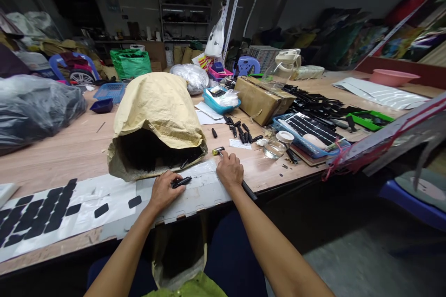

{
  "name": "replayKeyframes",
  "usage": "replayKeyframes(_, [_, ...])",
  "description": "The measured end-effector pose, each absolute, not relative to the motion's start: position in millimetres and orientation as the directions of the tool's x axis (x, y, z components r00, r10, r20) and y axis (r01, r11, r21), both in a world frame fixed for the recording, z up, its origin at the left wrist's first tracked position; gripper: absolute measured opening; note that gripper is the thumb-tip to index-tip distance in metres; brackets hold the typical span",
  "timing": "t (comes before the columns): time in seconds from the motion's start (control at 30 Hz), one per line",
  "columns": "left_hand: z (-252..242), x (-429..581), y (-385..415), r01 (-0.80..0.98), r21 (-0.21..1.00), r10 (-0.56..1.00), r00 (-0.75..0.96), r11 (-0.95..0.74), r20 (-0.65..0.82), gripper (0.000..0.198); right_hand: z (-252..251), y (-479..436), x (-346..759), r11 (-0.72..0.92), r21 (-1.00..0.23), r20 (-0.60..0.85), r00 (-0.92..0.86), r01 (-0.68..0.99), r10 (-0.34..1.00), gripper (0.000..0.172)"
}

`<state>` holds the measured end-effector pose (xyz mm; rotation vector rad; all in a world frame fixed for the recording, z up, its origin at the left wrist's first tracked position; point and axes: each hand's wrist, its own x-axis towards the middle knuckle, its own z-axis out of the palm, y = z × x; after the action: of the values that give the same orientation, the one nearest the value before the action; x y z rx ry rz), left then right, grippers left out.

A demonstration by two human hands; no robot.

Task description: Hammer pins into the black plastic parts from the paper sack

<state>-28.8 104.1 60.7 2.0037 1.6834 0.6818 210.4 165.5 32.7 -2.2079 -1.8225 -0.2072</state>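
Note:
My left hand [163,191] is closed on a small black plastic piece [181,182] and rests on a white sheet [195,192] at the table's front edge. My right hand [230,169] grips a small hammer [219,151]; its metal head points away from me and its black handle sticks out behind my wrist. A tan woven sack [156,116] lies open just beyond both hands, with black pieces inside. Several loose black pieces [240,131] lie on the table to the right of the sack.
White backing sheets with black pads [42,213] lie at the front left. A cardboard box [261,97], a blue basket [310,132], a glass jar with a lid [277,146] and a heap of black strips [320,104] stand to the right. A black bag [31,106] is at the left.

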Motion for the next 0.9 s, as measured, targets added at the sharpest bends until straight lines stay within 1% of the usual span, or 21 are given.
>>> replayKeyframes(0.13, [56,-30,105,0.760,0.627,0.985,0.136,-0.172,0.106,0.018,34,167,212,-0.176,-0.138,0.271,0.208,0.975,0.940,0.039])
replayKeyframes(0.2, [55,-30,105,0.750,0.637,0.984,0.139,-0.179,0.112,0.017,38,168,214,-0.184,-0.161,0.235,0.219,0.970,0.947,0.038])
replayKeyframes(0.27, [55,-30,105,0.746,0.639,0.982,0.143,-0.187,0.120,0.018,45,167,216,-0.191,-0.211,0.180,0.231,0.959,0.956,0.038])
replayKeyframes(0.33, [56,-30,105,0.745,0.638,0.981,0.152,-0.195,0.121,0.018,52,160,217,-0.182,-0.322,0.154,0.241,0.929,0.958,0.040])
replayKeyframes(0.4, [57,-30,105,0.749,0.631,0.979,0.163,-0.202,0.119,0.019,58,145,214,-0.106,-0.487,0.185,0.221,0.867,0.958,0.042])
replayKeyframes(0.47, [57,-30,104,0.757,0.621,0.979,0.170,-0.204,0.115,0.020,62,125,208,0.070,-0.633,0.251,0.119,0.771,0.961,0.042])
replayKeyframes(0.53, [58,-30,104,0.762,0.615,0.978,0.175,-0.205,0.110,0.022,61,104,199,0.236,-0.704,0.319,0.002,0.670,0.948,0.041])
replayKeyframes(0.6, [57,-30,104,0.765,0.610,0.978,0.178,-0.208,0.110,0.023,58,87,190,0.330,-0.703,0.360,-0.085,0.630,0.929,0.040])
replayKeyframes(0.67, [55,-30,104,0.769,0.603,0.977,0.182,-0.210,0.109,0.024,54,75,182,0.374,-0.688,0.365,-0.150,0.622,0.919,0.039])
replayKeyframes(0.73, [54,-30,104,0.772,0.600,0.977,0.185,-0.212,0.107,0.024,50,69,177,0.383,-0.677,0.351,-0.181,0.629,0.919,0.039])
replayKeyframes(0.9, [54,-30,103,0.783,0.586,0.977,0.185,-0.209,0.101,0.024,48,66,172,0.339,-0.630,0.304,-0.181,0.698,0.936,0.041])
